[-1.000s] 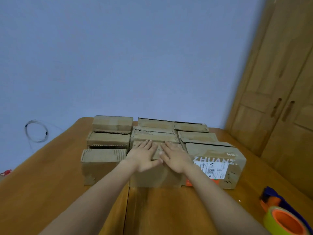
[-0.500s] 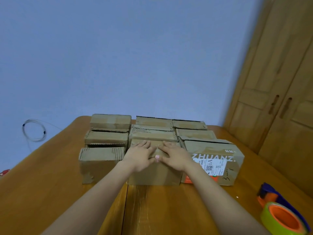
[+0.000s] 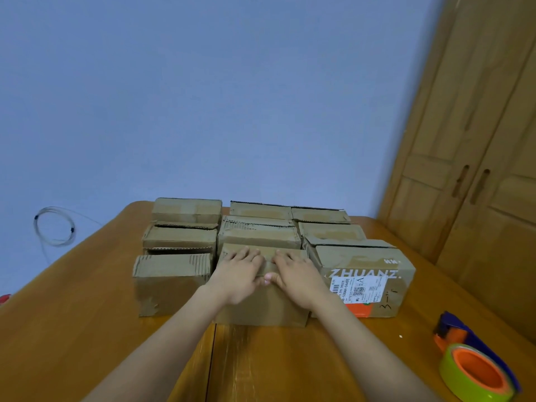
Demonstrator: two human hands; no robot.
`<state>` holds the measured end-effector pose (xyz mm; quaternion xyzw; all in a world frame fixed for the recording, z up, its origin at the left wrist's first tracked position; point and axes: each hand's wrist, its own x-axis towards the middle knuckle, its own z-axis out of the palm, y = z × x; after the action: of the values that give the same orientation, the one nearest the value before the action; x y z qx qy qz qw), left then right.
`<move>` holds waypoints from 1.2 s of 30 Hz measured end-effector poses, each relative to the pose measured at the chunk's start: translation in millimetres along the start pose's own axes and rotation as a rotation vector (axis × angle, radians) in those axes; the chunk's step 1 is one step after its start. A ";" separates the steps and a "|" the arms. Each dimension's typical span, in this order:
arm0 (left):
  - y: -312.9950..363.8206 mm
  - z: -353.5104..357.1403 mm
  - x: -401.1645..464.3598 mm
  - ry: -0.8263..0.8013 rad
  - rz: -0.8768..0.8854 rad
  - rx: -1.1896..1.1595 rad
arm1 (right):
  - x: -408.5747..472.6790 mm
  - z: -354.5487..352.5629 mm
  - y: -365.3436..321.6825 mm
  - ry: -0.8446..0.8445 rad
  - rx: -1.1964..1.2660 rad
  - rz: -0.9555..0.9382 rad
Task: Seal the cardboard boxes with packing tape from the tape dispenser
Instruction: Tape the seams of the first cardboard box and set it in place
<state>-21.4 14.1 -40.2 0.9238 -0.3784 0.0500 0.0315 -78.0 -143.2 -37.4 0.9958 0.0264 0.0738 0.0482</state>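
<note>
Cardboard box (image 3: 261, 300), front centre of the table (image 3: 72, 329): left hand (image 3: 239, 272) and right hand (image 3: 294, 274) press its flaps flat, fingers extended, gripping nothing. Next: fetch the tape dispenser (image 3: 475, 364), lying near right

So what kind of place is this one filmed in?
Most likely a room in a home, used as a makeshift packing spot. A wooden table stands against a plain blue wall, wooden cupboard doors stand to the right, and reused cardboard boxes wait beside a tape dispenser.
</note>
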 end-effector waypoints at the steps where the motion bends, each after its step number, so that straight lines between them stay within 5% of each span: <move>1: 1.3 -0.7 -2.4 0.002 0.000 -0.004 | -1.0 -0.1 0.1 -0.002 0.002 -0.009; 25: 40.0 -8.1 -90.8 0.028 0.058 -0.053 | -96.1 -13.6 -18.4 0.138 0.160 -0.105; 36: 47.7 -23.5 -92.5 0.130 0.069 -0.255 | -124.0 3.6 -18.7 0.357 0.170 -0.065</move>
<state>-122.1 46.8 -26.7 0.8935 -0.4105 0.0622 0.1714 -200.8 -132.3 -60.7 0.9660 0.0727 0.2452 -0.0390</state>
